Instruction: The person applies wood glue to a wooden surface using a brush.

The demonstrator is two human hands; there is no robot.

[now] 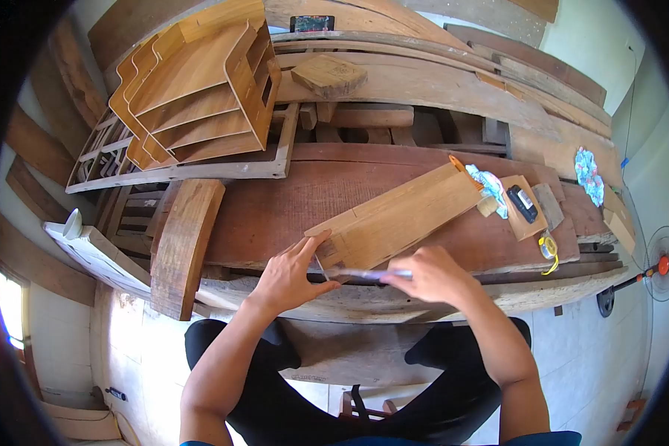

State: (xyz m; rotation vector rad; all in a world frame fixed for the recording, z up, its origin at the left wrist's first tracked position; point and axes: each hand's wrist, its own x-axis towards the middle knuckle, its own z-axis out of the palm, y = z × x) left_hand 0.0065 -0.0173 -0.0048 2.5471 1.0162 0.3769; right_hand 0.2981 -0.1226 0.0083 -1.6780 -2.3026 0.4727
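Note:
A rectangular wooden board (405,208) lies at a slant on the reddish-brown plank in front of me. Over its near left end, my left hand (290,273) rests with thumb and fingers spread apart, touching the board. My right hand (435,275) is closed around a slim, pale purple-handled tool (375,275). The tool's tip reaches the board's dark-stained near end, close to my left thumb; its exact kind is too blurred to tell.
A wooden tiered organizer (201,97) stands at back left. To the right are a tape measure (548,247), a black device (522,203), and crumpled cloths (589,176). A thick wood block (188,245) lies left, a phone (312,24) at the back.

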